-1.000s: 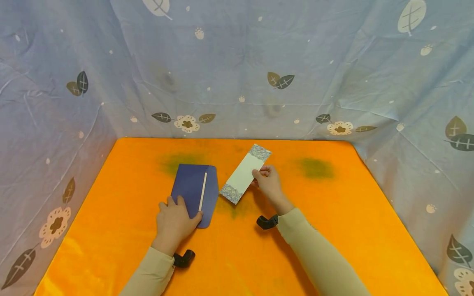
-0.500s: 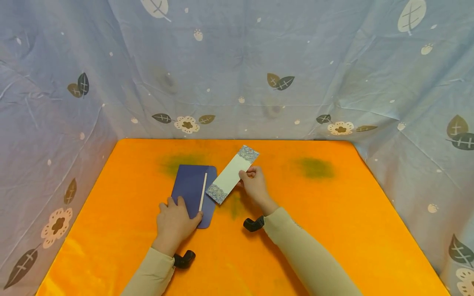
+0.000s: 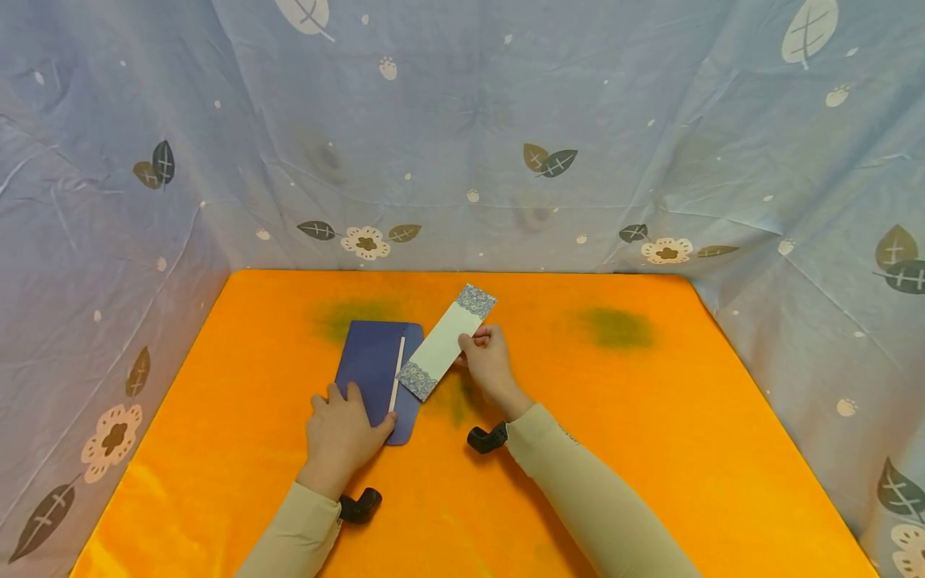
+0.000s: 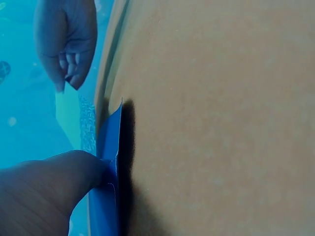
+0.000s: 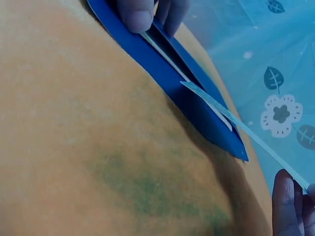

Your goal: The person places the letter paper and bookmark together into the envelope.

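Observation:
A dark blue envelope (image 3: pixel 368 353) lies on the orange cloth, its flap (image 3: pixel 406 429) spread out to the right beside a white strip (image 3: pixel 394 385). My left hand (image 3: pixel 338 437) rests on the envelope's near part with fingers spread, its thumb (image 5: pixel 138 17) pressing by the strip. In the right wrist view, the envelope's mouth gapes a little. With thumb and fingers, my right hand (image 3: pixel 491 365) pinches the right edge of a pale card (image 3: pixel 442 347) with lace-patterned ends. The card is tilted, and its lower left end overlaps the flap and strip in the head view.
An orange cloth (image 3: pixel 614 441) with greenish patches covers the table. A blue-grey curtain (image 3: pixel 462 120) printed with leaves and flowers hangs around the back and sides. Black wrist-worn devices (image 3: pixel 360 506) stick out at both cuffs.
My right hand has moved left with the card, whose lower end has come from beside the envelope to over its flap. The left hand and the envelope have stayed in place.

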The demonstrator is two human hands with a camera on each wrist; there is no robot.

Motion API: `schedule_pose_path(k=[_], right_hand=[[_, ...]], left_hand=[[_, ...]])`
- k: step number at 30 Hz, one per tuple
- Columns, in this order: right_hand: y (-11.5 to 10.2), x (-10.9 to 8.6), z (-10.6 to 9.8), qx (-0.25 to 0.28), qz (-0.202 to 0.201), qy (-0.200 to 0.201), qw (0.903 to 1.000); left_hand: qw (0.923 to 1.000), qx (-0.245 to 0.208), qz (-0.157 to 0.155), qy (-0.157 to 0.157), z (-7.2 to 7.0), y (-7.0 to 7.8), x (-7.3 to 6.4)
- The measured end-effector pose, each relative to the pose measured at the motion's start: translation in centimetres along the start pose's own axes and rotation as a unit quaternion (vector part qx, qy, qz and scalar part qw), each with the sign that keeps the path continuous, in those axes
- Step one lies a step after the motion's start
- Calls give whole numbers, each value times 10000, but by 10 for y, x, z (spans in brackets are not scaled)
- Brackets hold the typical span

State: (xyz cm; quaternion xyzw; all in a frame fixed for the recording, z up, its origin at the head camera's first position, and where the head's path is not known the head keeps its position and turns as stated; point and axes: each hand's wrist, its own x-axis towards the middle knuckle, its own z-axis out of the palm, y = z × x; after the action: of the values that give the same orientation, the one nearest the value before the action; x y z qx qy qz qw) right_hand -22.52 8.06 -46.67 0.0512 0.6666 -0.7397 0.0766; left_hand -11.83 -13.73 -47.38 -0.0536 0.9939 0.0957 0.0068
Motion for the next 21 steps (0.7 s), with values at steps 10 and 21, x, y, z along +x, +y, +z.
schedule_pose_path(k=[10,21], right_hand=[[11,3,3,-371,-264,221,9987],[16,-3,15,-840,-216,126,9962]], left_hand=[[10000,-23,15,60,0,0,-1],[10000,30,10,61,-1,1,-2]])
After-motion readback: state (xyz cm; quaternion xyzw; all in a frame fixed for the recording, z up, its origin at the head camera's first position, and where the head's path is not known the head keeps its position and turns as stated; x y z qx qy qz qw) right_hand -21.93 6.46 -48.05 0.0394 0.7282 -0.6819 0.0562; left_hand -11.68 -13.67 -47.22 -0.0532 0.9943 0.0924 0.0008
